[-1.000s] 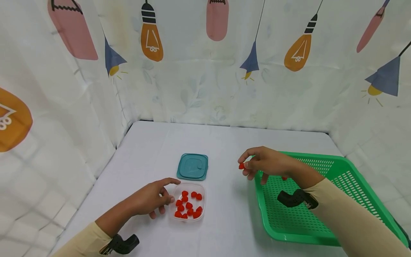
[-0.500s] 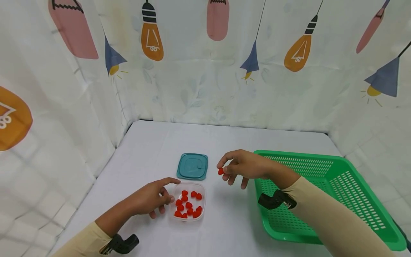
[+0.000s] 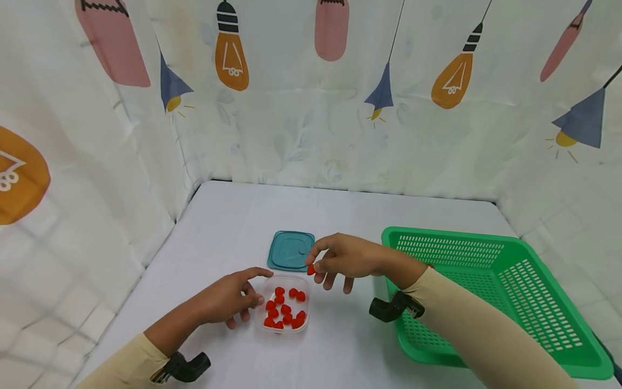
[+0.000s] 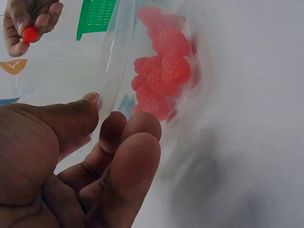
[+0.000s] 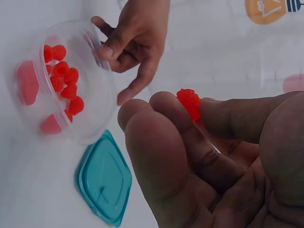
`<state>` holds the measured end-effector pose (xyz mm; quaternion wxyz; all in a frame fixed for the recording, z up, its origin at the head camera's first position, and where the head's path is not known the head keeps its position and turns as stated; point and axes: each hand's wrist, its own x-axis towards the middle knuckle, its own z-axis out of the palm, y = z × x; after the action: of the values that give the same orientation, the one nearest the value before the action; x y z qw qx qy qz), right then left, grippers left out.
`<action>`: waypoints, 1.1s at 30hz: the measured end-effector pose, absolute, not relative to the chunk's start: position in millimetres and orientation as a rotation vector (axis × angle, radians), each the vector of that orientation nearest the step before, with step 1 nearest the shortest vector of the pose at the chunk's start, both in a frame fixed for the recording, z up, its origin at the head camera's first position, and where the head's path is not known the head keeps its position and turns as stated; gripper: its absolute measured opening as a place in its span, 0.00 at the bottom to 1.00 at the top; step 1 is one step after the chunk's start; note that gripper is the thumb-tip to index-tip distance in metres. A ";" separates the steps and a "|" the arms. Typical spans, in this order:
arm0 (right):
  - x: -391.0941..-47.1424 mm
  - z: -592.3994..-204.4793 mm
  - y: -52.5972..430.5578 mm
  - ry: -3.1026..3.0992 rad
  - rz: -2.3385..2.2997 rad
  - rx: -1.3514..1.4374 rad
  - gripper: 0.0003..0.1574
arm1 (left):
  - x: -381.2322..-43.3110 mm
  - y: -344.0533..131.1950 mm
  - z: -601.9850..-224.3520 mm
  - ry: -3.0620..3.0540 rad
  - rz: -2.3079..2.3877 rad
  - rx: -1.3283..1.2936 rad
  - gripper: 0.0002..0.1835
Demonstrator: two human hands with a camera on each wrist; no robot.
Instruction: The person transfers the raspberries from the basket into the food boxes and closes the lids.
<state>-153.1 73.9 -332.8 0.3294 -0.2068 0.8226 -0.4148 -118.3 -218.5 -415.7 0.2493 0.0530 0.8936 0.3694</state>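
Observation:
Several red raspberries lie in a clear plastic container on the white table. My left hand is at the container's left side, its thumb and index finger spread along the rim; the other fingers bend loosely outside the wall. Between thumb and index finger, my right hand pinches one raspberry. That hand hovers to the right of the container's far corner, just in front of a teal lid. In the left wrist view the held raspberry shows at the upper left.
At the right stands a green perforated basket, partly covered by my right forearm. A bit of red shows inside it beside the sleeve. A printed curtain encloses the table at the back and sides.
My right hand has moved left from above the basket's edge toward the container, carrying the raspberry. The left hand, container and lid have stayed put.

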 end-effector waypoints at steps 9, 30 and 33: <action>-148.3 -337.9 59.2 2.087 -1.062 -0.578 0.12 | -119.6 -217.9 -416.6 2.435 1.000 0.158 0.32; -160.5 -338.0 151.8 2.348 -1.114 -0.455 0.11 | -118.7 -217.5 -416.5 2.440 0.993 0.146 0.30; -160.0 -337.8 172.3 2.372 -1.119 -0.413 0.12 | -118.9 -218.1 -416.6 2.442 0.991 0.146 0.30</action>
<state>-160.0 172.3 -337.8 0.2410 -0.1511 0.8671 -0.4089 -118.9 -218.1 -416.6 0.2484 0.0534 0.8961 0.3638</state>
